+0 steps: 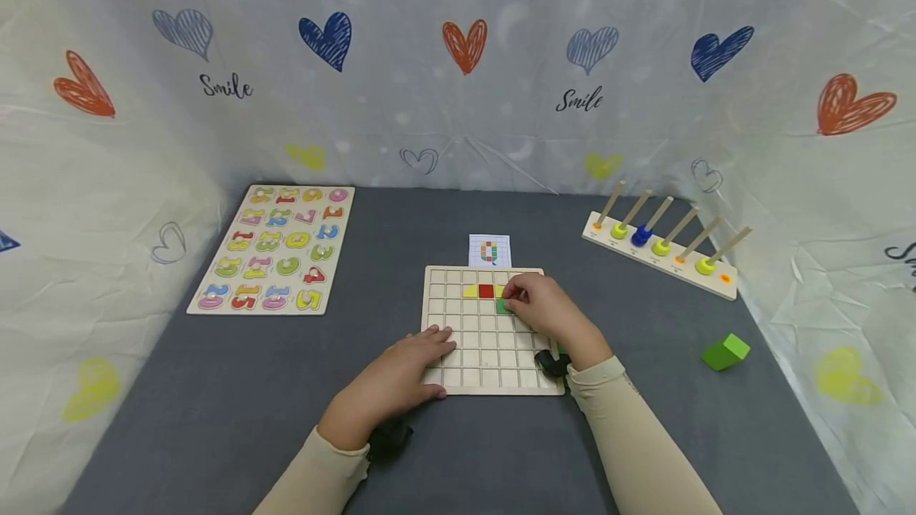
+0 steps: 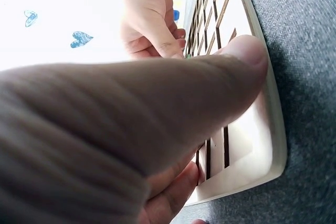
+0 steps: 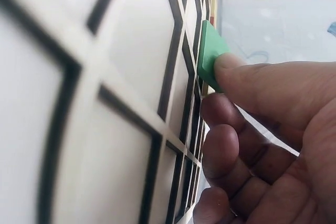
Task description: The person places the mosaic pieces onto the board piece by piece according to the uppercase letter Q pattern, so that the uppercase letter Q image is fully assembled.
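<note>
A wooden grid board lies in the middle of the table. My left hand rests on its left edge, fingers extended over the squares and thumb at the near corner. Over the board's upper right part, my right hand pinches a green square tile between thumb and fingers, tilted against the grid in the right wrist view. In the row just above are a yellow tile and a red tile; another yellow one beside the red is partly covered by my right fingers.
Behind the board lies a pattern card. A number puzzle board is at the back left. At the back right stands a peg counting stand with coloured rings. A green block sits on the right; something green shows beneath my right wrist.
</note>
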`<state>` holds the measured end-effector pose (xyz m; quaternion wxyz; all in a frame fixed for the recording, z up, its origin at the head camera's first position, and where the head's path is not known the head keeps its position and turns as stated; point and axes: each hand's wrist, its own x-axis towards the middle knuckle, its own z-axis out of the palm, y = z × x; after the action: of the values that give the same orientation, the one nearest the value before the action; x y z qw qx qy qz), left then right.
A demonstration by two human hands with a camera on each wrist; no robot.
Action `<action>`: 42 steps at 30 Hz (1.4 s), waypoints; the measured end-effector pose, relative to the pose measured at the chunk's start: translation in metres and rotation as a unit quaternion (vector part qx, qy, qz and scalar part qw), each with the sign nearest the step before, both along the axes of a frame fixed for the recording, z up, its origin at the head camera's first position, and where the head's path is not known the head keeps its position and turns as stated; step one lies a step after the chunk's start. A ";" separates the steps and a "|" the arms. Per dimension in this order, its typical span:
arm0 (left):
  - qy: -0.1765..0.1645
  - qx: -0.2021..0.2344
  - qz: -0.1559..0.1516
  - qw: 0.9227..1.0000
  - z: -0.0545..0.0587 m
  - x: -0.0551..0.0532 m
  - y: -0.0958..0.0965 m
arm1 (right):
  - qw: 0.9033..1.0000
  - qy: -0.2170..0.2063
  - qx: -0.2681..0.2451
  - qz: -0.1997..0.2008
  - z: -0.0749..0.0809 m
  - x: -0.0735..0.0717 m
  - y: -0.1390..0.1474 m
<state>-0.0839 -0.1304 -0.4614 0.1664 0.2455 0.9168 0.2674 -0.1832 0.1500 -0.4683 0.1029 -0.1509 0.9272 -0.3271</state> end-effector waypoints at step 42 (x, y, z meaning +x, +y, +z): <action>-0.006 0.002 0.007 1.000 -0.001 0.000 0.000 | 0.997 0.011 0.074 0.002 0.011 0.069 0.080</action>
<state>-0.0839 -0.1301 -0.4624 0.1693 0.2381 0.9170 0.2714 -0.1142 0.2296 -0.4576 0.1041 -0.1481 0.9495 -0.2561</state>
